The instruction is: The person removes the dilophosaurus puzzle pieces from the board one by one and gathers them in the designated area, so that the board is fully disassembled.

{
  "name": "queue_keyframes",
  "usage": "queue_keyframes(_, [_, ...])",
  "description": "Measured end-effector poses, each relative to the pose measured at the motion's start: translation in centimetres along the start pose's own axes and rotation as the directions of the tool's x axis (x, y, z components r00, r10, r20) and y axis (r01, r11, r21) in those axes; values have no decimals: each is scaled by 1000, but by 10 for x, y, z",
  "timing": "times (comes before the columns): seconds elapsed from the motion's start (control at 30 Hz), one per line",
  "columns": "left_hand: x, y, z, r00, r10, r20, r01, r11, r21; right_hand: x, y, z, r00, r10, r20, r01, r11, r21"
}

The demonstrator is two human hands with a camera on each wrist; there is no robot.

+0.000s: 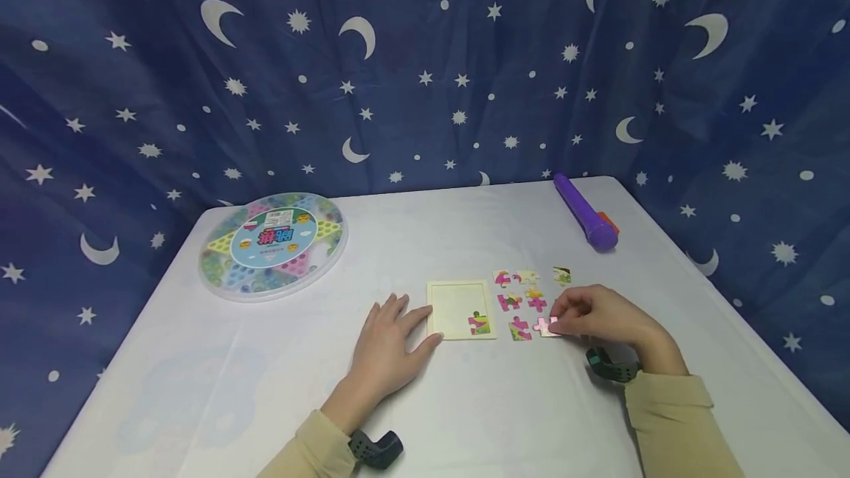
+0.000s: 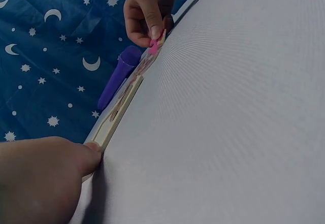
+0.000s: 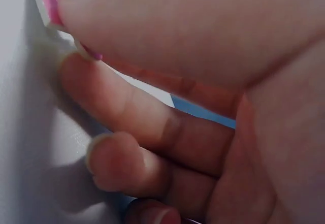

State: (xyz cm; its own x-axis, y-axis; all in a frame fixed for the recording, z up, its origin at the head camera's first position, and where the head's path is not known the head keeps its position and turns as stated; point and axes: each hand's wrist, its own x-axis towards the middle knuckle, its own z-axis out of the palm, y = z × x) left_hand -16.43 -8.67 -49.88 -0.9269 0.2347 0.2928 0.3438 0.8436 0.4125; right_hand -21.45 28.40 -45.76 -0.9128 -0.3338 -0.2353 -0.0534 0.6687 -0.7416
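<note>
In the head view my right hand (image 1: 600,316) pinches a pink jigsaw piece (image 1: 546,327) between thumb and fingers. The left wrist view shows that same piece (image 2: 154,47) tilted in the right hand (image 2: 148,11). My left hand (image 1: 390,351) has its fingers spread, with thumb and forefinger touching the left edge of a square cream puzzle tray (image 1: 461,283). One pink and green piece (image 1: 479,325) sits in the tray's lower right corner. Several loose pieces, among them a pink and green one (image 1: 520,329), lie between the tray and my right hand.
A separate puzzle piece (image 1: 561,275) lies beyond my right hand. At the back right are a purple stick-shaped object (image 1: 584,212) and something orange (image 1: 608,222) behind it. A round, colourful board-game box (image 1: 274,237) lies at the back left. A starry blue curtain (image 1: 412,139) hangs behind the table.
</note>
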Motion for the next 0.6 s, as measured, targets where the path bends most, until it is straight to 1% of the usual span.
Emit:
queue_keyframes(0.13, [1,1,0,1000,3,-4,-3,1000,9,2,0,0,1000,10,-24,-10,1000,-29])
queue_keyframes(0.23, [1,1,1,1000,2,0,-2,1000,20,2,1,0,999,11,-32,-12,999,-33])
queue_keyframes(0.4, [0,3,0,1000,0,7,0,1000,19,2,2,1,999,13,-34,-13,1000,-27])
queue_keyframes(0.6, [1,2,0,1000,-11,5,11,1000,8,3,-1,1,998,16,-62,-19,999,-45])
